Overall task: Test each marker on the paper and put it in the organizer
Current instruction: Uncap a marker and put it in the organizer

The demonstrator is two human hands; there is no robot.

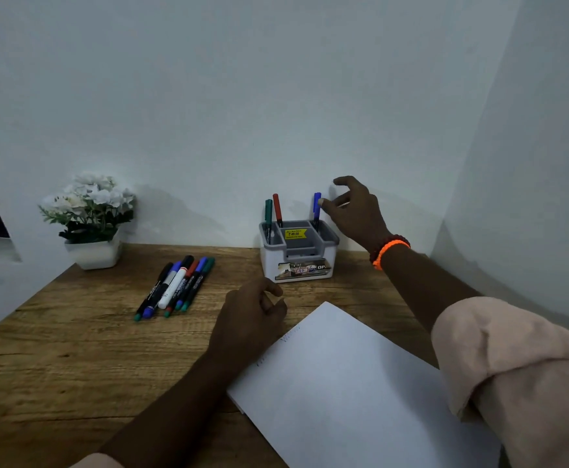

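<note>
right hand (pixel 357 211) released beside blue marker (pixel 316 207) in organizer (pixel 298 261); left hand (pixel 252 315) loosely curled, empty, near paper (pixel 350 383).

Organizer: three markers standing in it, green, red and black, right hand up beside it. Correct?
Not quite. In the head view the organizer holds a green marker, a red marker and a blue marker, not a black one. The right hand is up beside the blue one.

Plain white walls (pixel 242 96) meeting in a corner, wooden desk (pixel 56 349) — dim, even light
</note>
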